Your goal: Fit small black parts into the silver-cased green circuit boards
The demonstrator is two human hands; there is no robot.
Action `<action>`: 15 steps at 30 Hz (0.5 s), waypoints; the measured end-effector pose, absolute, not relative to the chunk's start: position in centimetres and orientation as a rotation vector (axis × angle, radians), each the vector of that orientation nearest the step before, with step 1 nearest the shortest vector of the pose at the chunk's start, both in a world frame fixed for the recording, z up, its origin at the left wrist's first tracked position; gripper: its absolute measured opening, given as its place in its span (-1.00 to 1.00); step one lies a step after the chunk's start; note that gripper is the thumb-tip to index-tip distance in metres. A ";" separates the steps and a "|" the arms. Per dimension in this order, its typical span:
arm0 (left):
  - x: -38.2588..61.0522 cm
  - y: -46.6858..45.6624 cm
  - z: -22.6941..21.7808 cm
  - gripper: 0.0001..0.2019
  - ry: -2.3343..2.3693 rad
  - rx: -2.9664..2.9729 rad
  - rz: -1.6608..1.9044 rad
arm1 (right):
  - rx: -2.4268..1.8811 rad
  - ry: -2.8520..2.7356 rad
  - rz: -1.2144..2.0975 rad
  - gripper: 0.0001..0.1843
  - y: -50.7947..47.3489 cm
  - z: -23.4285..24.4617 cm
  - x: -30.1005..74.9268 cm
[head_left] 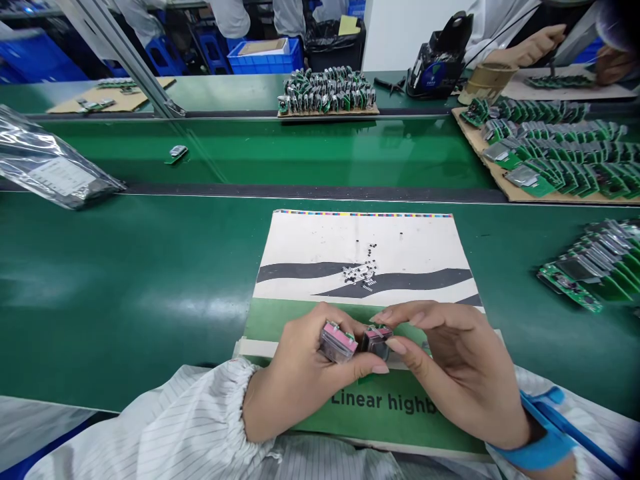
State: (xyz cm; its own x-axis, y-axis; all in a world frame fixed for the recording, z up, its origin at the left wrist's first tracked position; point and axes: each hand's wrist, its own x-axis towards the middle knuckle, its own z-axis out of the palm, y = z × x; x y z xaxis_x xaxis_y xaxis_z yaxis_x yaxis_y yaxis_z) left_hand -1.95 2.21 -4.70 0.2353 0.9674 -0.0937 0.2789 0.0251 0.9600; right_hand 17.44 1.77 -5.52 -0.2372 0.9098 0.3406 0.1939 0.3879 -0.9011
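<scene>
My left hand [300, 373] is closed around a small module with a pink top [338, 340], held just above the printed cardboard sheet [310, 247]. My right hand [450, 360] pinches a second small dark module [376, 338] with thumb and forefinger, right beside the first so the two parts nearly touch. A little heap of tiny black and silver components [361, 272] lies on the sheet just beyond my fingers. Both forearms wear white striped sleeves, and a blue strap [545, 440] circles my right wrist.
Green circuit boards are stacked at the right [585, 267] and on a cardboard tray [500, 180] at the far right. Another tray of parts [327, 90] sits across the green belt [280, 150]. A silver bag [50, 167] lies left. Another person's hands [530, 47] work at upper right.
</scene>
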 end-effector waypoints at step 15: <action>-1.9 2.2 -4.8 -0.72 1.135 1.799 0.877 | -0.950 -1.644 0.979 -0.71 1.7 -5.6 16.9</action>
State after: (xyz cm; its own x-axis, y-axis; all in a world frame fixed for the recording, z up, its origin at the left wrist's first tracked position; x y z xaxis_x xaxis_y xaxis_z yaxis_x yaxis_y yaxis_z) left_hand -1.93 2.18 -4.76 0.3518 0.9271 0.1295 0.3592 -0.2614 0.8959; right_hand 16.87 1.74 -5.64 -0.2321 0.9124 0.3372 0.1383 0.3741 -0.9170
